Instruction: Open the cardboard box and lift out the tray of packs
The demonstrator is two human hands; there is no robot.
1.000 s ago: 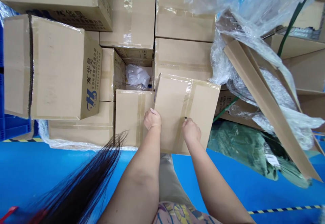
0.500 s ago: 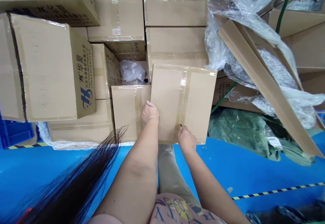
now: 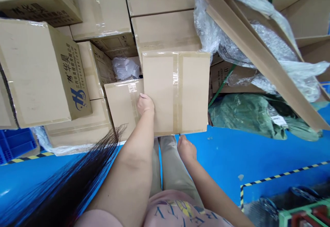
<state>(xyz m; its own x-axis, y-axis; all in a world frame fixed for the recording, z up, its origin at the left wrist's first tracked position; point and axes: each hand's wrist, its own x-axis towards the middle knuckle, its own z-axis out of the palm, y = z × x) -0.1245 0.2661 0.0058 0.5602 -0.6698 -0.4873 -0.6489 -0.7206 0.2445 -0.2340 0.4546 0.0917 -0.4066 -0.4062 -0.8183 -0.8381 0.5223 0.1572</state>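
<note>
A: Where is the box [image 3: 175, 93]?

B: It is tilted against the stack [image 3: 160, 24], steadied at its near-left edge by the left hand [image 3: 145, 104].

A: Progress?

B: The tape [image 3: 176, 93] appears uncut. The right hand [image 3: 186, 148], below the seam, is closed, perhaps on a small tool.

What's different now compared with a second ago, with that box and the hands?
The right hand has slid down the taped seam of the box and come off its bottom edge, above the blue floor. The left hand stays pressed on the box's left edge. The stacked boxes look unmoved.
</note>
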